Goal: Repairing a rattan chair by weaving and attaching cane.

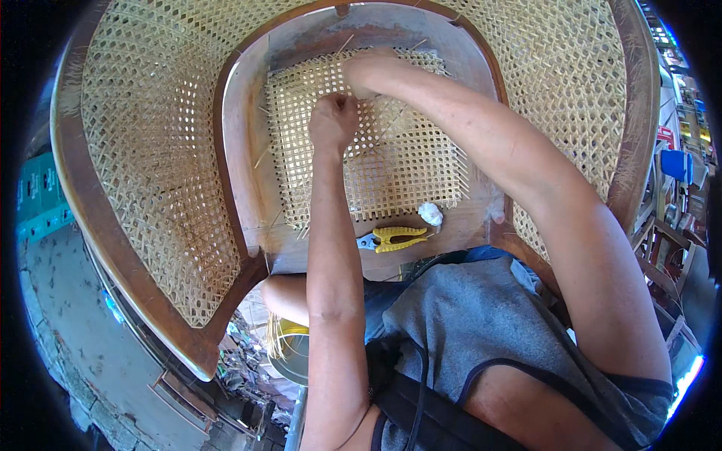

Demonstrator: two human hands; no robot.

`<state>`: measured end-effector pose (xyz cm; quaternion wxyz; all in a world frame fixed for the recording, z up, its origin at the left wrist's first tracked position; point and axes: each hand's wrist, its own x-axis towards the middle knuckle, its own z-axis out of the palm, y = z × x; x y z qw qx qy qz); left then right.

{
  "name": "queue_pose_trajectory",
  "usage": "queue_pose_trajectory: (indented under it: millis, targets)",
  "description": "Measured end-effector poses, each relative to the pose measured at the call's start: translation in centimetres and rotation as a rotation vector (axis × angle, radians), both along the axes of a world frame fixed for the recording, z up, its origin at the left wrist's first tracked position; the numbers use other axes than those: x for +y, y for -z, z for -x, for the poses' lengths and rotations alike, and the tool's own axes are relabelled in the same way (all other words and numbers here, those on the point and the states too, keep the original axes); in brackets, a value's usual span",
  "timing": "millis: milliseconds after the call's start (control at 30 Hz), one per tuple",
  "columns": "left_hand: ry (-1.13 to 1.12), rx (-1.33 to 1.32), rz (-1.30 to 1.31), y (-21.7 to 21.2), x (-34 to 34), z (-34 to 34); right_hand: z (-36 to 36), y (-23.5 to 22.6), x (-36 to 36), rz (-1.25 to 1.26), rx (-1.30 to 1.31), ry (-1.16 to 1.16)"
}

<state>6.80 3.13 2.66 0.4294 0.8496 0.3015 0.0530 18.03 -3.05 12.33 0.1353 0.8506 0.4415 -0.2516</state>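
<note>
A woven cane seat panel (414, 161) fills the middle of a wooden chair seat frame (244, 150), with loose strand ends sticking out around its edges. Over its upper middle, my left hand (333, 124) is closed in a pinch, its fingertips at the weave; what they hold is too small to make out. Just beyond it to the right, my right hand (372, 71) bends down onto the panel near its far edge, fingers hidden behind the hand. On the near seat rail lie yellow-handled cutting pliers (398, 239) and a white wad (430, 214).
Caned side panels (150, 150) and a curved wooden chair rim (71, 128) wrap around the seat. Below left, loose cane strands (277, 334) hang by a round basin (293, 361). A blue container (677, 165) and wooden pieces stand at far right.
</note>
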Motion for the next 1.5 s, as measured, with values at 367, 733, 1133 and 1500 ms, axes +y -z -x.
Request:
queue_pose_trajectory:
  millis: [367, 733, 1133, 1500]
  targets:
    - [-0.082, -0.135, 0.008, -0.3, -1.5, 0.8, -0.8, 1.3, -1.0, -0.07, 0.018, 0.176]
    - [-0.175, -0.182, -0.043, 0.8, -2.6, 1.2, -2.0, 2.0, -1.8, -0.045, 0.053, 0.239]
    - [-0.131, -0.227, -0.184, 0.9, -3.4, 1.7, 4.6, 6.5, -7.2, -0.682, -0.052, 0.347]
    - [-0.122, -0.295, -0.235, 1.6, -3.0, 2.0, 3.7, 6.1, -5.7, -0.519, -0.057, 0.213]
